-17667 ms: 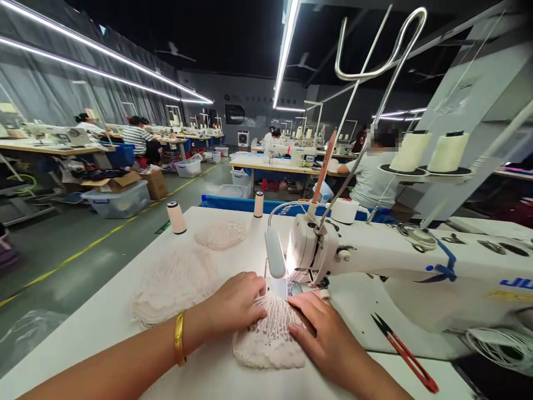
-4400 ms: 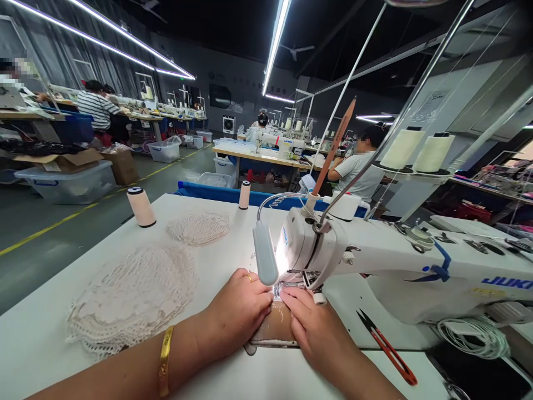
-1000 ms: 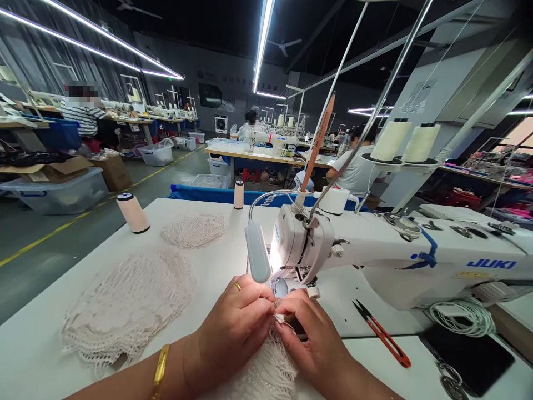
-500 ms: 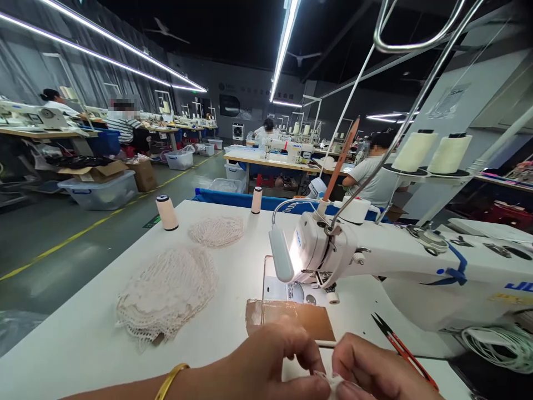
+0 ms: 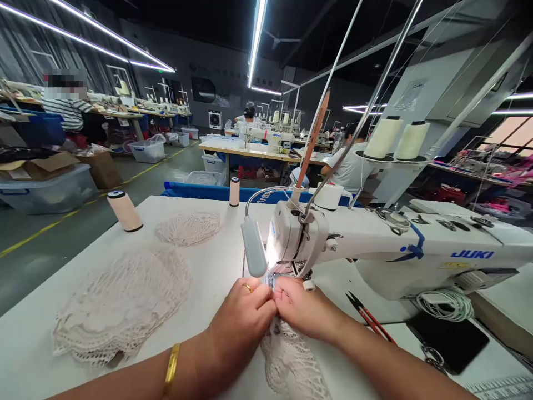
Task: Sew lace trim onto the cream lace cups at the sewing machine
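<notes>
Because both sets of fingertips pinch the net fabric (image 5: 287, 355) together right under the sewing machine (image 5: 375, 244) head, the left hand (image 5: 241, 322) and right hand (image 5: 306, 308) risk a needle prick or a crooked seam.

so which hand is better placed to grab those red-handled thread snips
Likely the right hand. The red-handled thread snips lie on the white table just to its right, with nothing between them. The left hand sits on the far side, pinching the cream net fabric under the sewing machine head.
</notes>
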